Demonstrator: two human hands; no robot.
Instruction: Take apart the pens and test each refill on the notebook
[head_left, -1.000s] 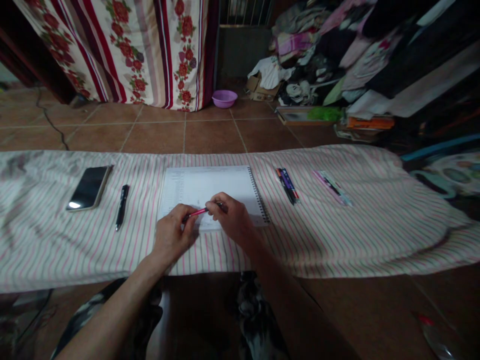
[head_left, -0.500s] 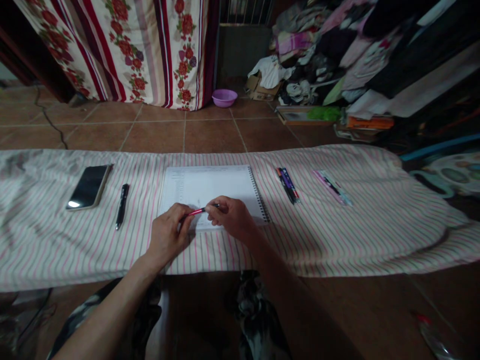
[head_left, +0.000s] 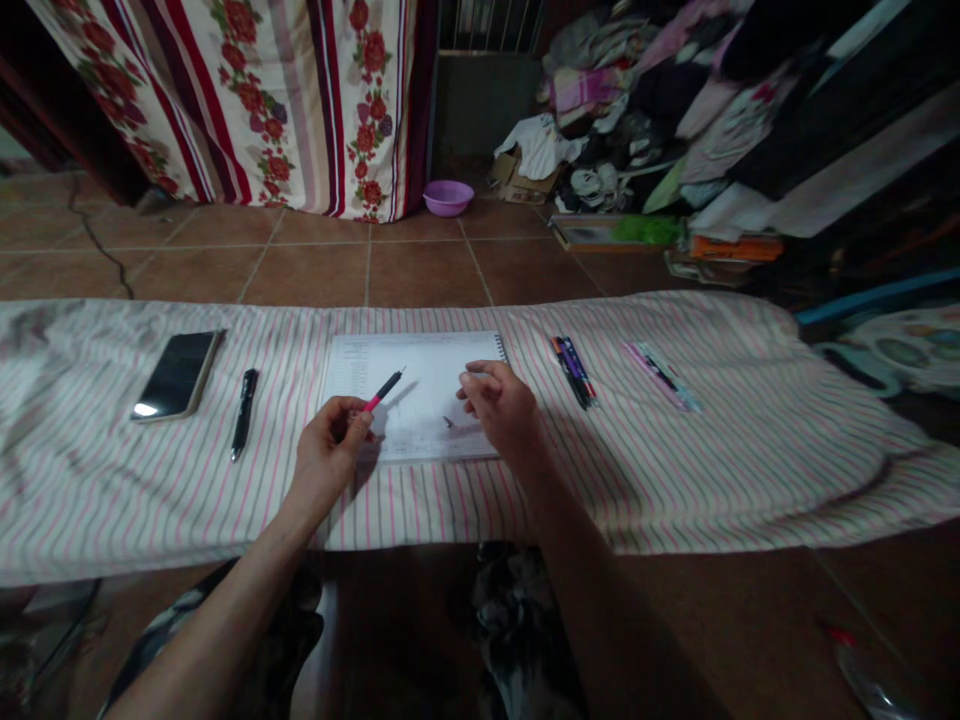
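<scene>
The left hand [head_left: 330, 447] is raised just above the near left corner of the notebook [head_left: 420, 392], forearm running back toward the person's body. Its fingers are curled shut around the lower end of a pink-and-black pen [head_left: 381, 390], which tilts up and to the right, its dark end over the page. The right hand [head_left: 501, 405] hovers over the right part of the same page, knuckles up, fingers loosely bent and pinched toward the thumb; whether anything lies between the fingertips cannot be told. A small dark item [head_left: 448, 422] lies on the page between the two hands; too small to identify.

The notebook lies flat and open on a striped cloth [head_left: 750, 460], its spiral binding along the right edge. Left of it on the cloth lie a black pen [head_left: 244, 412] and, further left, a phone [head_left: 177, 375], screen up. Right of the notebook lie a bundle of pens [head_left: 575, 371] and, well apart, a second flat pack [head_left: 664, 375].

Beyond the cloth is a brown tiled floor [head_left: 420, 270]. A floral curtain [head_left: 285, 100] hangs at the back, a purple bowl [head_left: 448, 197] just beside its foot. A heap of clothes [head_left: 675, 110] fills the right rear.
</scene>
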